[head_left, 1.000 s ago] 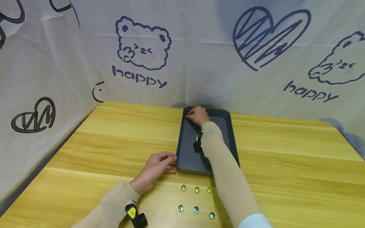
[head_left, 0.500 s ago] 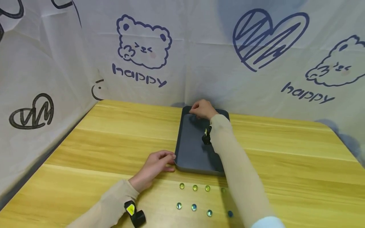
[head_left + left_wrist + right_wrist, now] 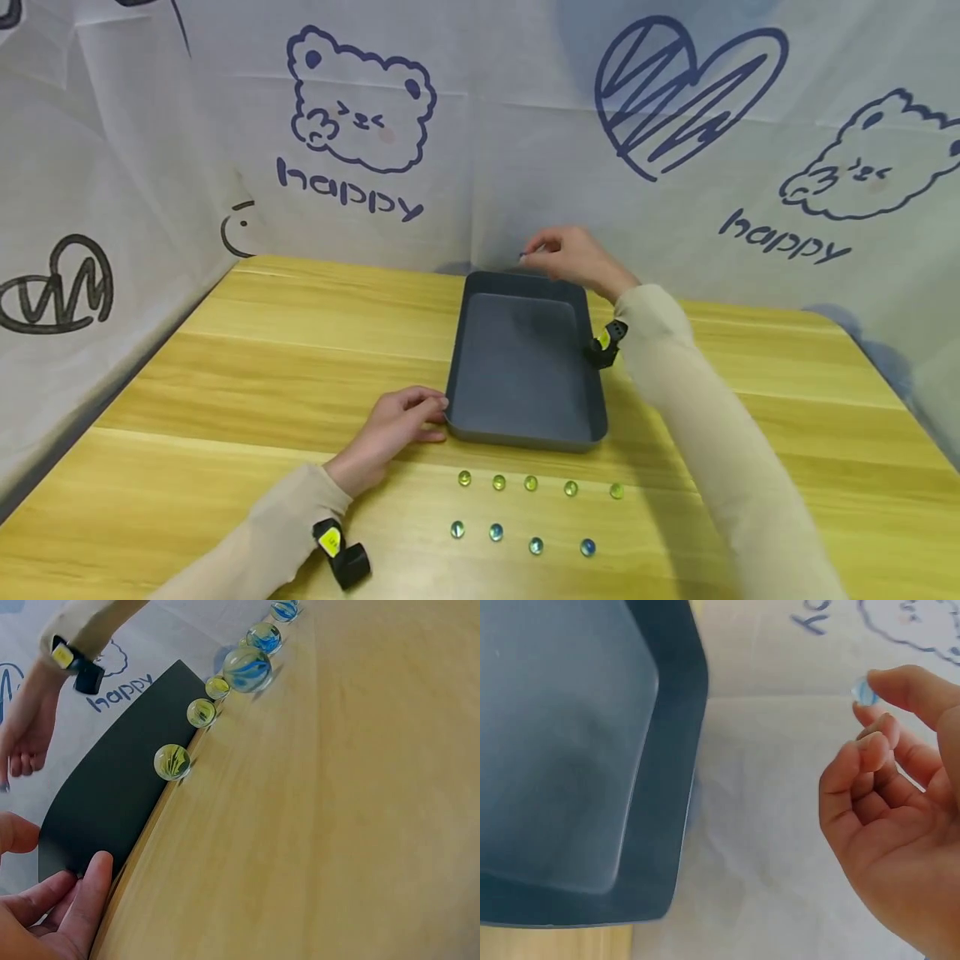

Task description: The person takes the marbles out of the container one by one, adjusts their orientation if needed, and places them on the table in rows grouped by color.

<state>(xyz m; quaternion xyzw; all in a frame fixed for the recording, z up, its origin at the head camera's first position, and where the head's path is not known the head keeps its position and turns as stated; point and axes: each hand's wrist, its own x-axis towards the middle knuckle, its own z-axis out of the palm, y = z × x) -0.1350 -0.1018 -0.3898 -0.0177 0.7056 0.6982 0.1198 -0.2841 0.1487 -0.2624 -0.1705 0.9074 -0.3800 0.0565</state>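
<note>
My right hand (image 3: 576,255) is raised above the far end of a dark grey baking tray (image 3: 523,367). It pinches a clear marble with blue in it (image 3: 864,691) between thumb and index finger, the other fingers curled in. At the tray's near left corner, my left hand (image 3: 390,429) touches the outer wall with its fingertips. Toward me lie two rows of glass marbles on the table. Several have yellow swirls, such as one yellow marble (image 3: 531,482) in the farther row; the nearer row has several blue ones, among them a blue marble (image 3: 588,547).
The wooden table (image 3: 300,375) runs back to a white cloth (image 3: 525,167) with drawings of bears and a heart. Another cloth hangs along the left side. Each wrist wears a small black camera, like the left wrist camera (image 3: 347,560).
My right hand has lifted from inside the tray's far left part and moved up and right, with a blue marble now visible in its fingers. The left hand stays at the tray corner.
</note>
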